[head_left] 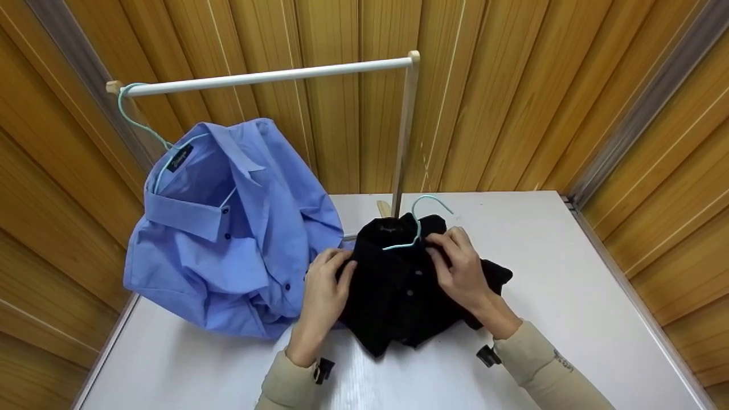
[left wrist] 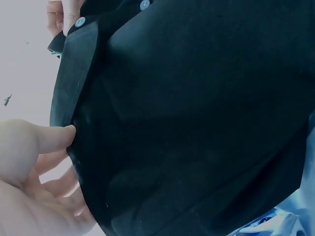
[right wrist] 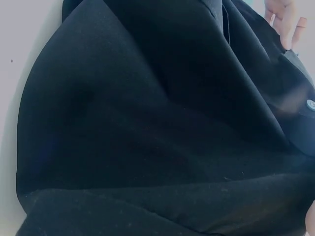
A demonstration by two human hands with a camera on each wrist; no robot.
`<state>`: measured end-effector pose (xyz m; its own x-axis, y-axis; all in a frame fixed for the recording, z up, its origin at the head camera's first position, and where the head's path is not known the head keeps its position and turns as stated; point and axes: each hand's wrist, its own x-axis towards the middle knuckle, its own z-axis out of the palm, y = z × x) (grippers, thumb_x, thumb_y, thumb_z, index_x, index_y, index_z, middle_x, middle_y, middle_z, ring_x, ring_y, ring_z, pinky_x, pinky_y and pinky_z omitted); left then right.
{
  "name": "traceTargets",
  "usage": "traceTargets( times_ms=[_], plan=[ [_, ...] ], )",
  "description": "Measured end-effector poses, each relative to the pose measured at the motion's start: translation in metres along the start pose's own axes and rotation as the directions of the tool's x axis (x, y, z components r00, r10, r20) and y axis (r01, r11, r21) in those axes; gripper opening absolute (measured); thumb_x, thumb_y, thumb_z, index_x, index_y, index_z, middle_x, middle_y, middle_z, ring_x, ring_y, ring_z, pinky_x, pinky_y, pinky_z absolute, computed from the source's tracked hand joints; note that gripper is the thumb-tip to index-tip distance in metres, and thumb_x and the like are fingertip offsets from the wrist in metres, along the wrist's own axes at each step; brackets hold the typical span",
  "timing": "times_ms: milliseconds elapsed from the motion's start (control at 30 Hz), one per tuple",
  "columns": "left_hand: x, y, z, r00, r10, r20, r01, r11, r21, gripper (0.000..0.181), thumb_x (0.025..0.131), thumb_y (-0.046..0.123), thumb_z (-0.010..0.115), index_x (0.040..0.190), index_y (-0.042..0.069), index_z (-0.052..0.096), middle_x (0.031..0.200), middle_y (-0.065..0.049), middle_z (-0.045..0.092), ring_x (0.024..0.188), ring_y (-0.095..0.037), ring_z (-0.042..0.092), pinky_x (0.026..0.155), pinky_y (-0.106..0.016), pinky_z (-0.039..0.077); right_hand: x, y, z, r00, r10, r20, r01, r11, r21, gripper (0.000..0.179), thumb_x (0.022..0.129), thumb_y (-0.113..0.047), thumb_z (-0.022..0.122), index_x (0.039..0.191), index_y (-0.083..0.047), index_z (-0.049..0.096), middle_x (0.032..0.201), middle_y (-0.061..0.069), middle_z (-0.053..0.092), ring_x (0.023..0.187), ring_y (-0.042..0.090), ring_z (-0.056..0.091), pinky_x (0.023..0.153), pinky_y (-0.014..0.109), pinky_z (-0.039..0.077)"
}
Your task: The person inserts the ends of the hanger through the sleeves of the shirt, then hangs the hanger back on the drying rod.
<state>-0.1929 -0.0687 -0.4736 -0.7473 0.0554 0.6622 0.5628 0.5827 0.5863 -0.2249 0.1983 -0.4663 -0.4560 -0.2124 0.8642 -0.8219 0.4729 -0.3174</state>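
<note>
A black buttoned shirt lies on the white table, its collar open toward the rack. A light teal hanger is inside the neck, with its hook rising out of the collar. At the shirt's left shoulder side, my left hand pinches the cloth edge. In the left wrist view, the thumb and fingers of the left hand grip that edge beside the collar. My right hand pinches the collar's right side, close to the hanger. Black cloth fills most of the right wrist view.
A blue shirt hangs on another teal hanger, hooked at the left end of the white rail. The rack's upright post stands just behind the black shirt. Wood-patterned walls enclose the white table.
</note>
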Motion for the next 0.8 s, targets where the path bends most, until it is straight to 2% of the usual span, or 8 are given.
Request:
traceTargets(
  times_ms=[233, 433, 567, 800],
  plan=[
    [0.0033, -0.0005, -0.0018, 0.998, 0.05, 0.041, -0.049, 0.998, -0.03, 0.011, 0.093, 0.004, 0.075, 0.103, -0.002, 0.077, 0.094, -0.007, 0.071, 0.09, -0.024, 0.067, 0.079, -0.039, 0.055, 0.0028, -0.0025, 0.0028, 0.999, -0.029, 0.022, 0.029, 0.999, 0.029, 0.027, 0.084, 0.017, 0.073, 0.108, 0.003, 0.071, 0.09, 0.01, 0.055, 0.082, 0.022, 0.048, 0.075, 0.026, 0.04],
    [0.0046, -0.0022, -0.0015, 0.992, 0.11, 0.055, -0.103, 0.988, -0.119, 0.008, 0.093, 0.002, 0.075, 0.099, -0.003, 0.076, 0.089, -0.007, 0.07, 0.081, -0.021, 0.067, 0.069, -0.035, 0.055, 0.0039, -0.0035, 0.0043, 0.998, -0.035, 0.045, 0.032, 0.998, 0.056, 0.028, 0.084, 0.016, 0.073, 0.108, 0.003, 0.072, 0.089, 0.01, 0.056, 0.081, 0.022, 0.049, 0.073, 0.025, 0.04],
    [0.0037, -0.003, -0.0017, 0.993, 0.107, 0.056, -0.097, 0.982, -0.16, 0.006, 0.093, 0.001, 0.074, 0.098, -0.002, 0.075, 0.089, -0.006, 0.07, 0.082, -0.02, 0.068, 0.07, -0.034, 0.055, 0.005, -0.0027, 0.0039, 0.997, -0.064, 0.047, 0.06, 0.995, 0.076, 0.031, 0.081, 0.019, 0.074, 0.108, 0.004, 0.072, 0.089, 0.01, 0.057, 0.08, 0.022, 0.049, 0.071, 0.024, 0.041],
    [0.002, -0.0043, -0.0012, 0.995, 0.085, 0.044, -0.077, 0.984, -0.162, 0.004, 0.093, -0.001, 0.073, 0.097, -0.002, 0.074, 0.091, -0.008, 0.071, 0.086, -0.02, 0.069, 0.075, -0.036, 0.056, 0.005, 0.0026, -0.0002, 0.993, -0.102, 0.063, 0.097, 0.992, 0.076, 0.034, 0.08, 0.018, 0.077, 0.109, 0.002, 0.074, 0.091, 0.009, 0.06, 0.08, 0.019, 0.053, 0.072, 0.023, 0.043]
  ],
)
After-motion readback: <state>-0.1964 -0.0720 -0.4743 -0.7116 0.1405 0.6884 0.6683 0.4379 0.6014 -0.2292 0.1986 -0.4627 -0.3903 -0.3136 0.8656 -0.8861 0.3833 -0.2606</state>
